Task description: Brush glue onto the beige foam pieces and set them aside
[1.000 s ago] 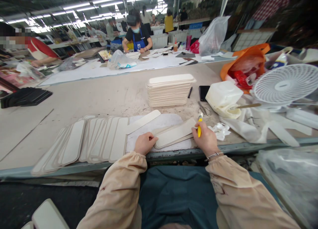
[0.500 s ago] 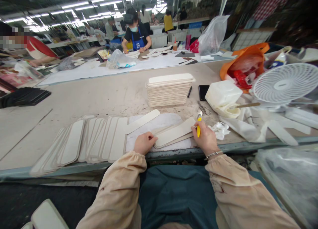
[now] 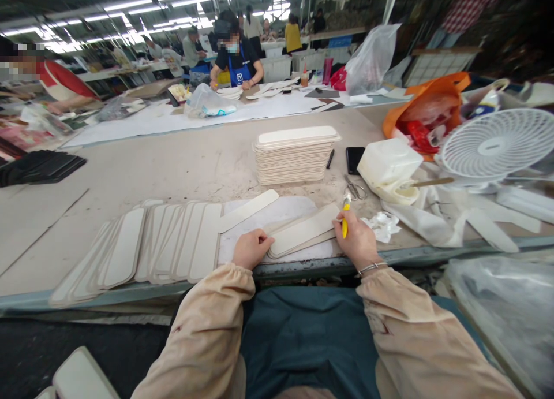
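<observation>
A pale, round-ended strip (image 3: 305, 230) lies on top of a few others, slanting up to the right, near the table's front edge. My left hand (image 3: 252, 249) is closed at its left end, thumb and forefinger pinching the corner. My right hand (image 3: 357, 240) is wrapped round a yellow-handled brush (image 3: 345, 226), whitish end pointing up and away; its fingertips touch the strip's right end. Under these strips is a white sheet (image 3: 298, 204). Another strip (image 3: 249, 211) lies slantwise on it, its left end meeting a fanned row of similar strips (image 3: 203, 237).
Beyond my hands stands a tall stack of strips (image 3: 296, 159). To the right are scissors (image 3: 355, 188), a phone (image 3: 355, 159), a white container (image 3: 389, 162), crumpled tissue (image 3: 383, 226) and a white fan (image 3: 497, 145). A co-worker (image 3: 237, 64) works across the table.
Both hands hold almost the same positions. The yellow-handled brush has shifted very slightly; the strips lie as before.
</observation>
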Tool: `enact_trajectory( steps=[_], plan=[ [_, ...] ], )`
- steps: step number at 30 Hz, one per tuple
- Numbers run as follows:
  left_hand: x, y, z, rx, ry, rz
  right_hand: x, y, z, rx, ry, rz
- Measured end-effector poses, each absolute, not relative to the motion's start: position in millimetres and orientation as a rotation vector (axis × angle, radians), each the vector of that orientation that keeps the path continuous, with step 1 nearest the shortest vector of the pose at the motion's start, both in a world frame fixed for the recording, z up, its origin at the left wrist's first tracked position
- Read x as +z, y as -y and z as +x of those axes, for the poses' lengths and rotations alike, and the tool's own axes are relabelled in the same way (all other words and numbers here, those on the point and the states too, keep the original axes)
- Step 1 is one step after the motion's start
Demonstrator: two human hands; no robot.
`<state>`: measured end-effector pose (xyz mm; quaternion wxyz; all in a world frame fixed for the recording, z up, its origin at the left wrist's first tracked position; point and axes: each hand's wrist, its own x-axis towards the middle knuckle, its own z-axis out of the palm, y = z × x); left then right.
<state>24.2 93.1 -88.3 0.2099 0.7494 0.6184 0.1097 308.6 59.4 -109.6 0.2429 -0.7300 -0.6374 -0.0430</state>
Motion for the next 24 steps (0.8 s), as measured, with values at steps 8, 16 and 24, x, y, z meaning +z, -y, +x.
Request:
enact_trajectory(
  steps=[8, 16, 24],
  plan=[
    [-89.6, -93.2, 23.8, 0.315, -1.711, 2.1, -108.7, -59.4, 308.5, -0.119, 1.737, -1.996],
    [-88.6, -91.9, 24.1, 0.316, -1.706, 2.107, -110.2, -59.3, 305.6, -0.073, 1.731, -1.961],
    [-88.4, -92.7, 23.3, 0.321, -1.696, 2.095, -113.6, -59.2, 303.9, -0.079, 1.748, -1.936]
  ],
)
